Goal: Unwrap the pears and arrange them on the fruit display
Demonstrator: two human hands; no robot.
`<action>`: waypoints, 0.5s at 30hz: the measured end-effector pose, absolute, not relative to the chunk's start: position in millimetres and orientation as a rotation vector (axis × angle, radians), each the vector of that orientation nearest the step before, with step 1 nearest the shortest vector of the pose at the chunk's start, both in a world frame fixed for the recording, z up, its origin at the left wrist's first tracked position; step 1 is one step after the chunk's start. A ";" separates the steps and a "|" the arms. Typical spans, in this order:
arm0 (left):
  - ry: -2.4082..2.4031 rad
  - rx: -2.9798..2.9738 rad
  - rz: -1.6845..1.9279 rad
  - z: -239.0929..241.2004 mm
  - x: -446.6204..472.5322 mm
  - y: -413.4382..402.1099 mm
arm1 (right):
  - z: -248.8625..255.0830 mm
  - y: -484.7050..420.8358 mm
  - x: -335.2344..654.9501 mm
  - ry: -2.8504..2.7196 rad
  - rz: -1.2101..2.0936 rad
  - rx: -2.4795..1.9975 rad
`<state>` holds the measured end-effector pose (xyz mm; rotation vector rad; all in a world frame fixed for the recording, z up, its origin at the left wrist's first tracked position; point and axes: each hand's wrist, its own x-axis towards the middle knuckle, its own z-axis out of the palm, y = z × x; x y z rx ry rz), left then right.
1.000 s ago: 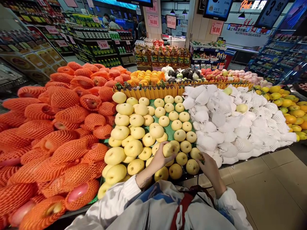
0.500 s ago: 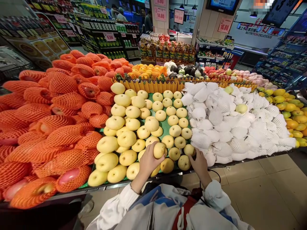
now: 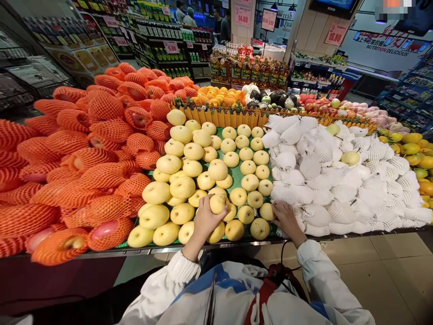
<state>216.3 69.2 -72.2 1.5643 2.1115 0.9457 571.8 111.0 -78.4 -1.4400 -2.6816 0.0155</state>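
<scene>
Pear (image 3: 219, 204), yellow, is in our L hand (image 3: 205, 220): fingers & thumb curled round it, near front-ctr of the pear section. We can't tell if it's lifted clear of the pears underneath. Our R hand (image 3: 287, 219) is at the section's front R edge, fingers bent, just beside a 2nd pear (image 3: 266, 211); can't tell if it grips or even touches it. White-netted fruit (image 3: 309, 167) is immediately R of that hand. Loose pears sit on green mat (image 3: 236, 177), stacked on L side, single layer w/ gaps on R. Orange-netted fruit (image 3: 105, 106) piled farther L. Yellow picket edging (image 3: 233, 119) runs along the back, bottles (image 3: 236, 72) beyond.
</scene>
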 end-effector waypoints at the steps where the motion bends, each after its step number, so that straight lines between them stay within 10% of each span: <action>1: 2.095 1.561 0.956 -72.8 215.0 68.7 | -77.8 114.7 576.4 -2.710 0.031 -1.405; 15: 2.107 1.585 0.918 -63.4 227.2 81.5 | -83.9 126.2 563.8 -2.762 0.145 -1.320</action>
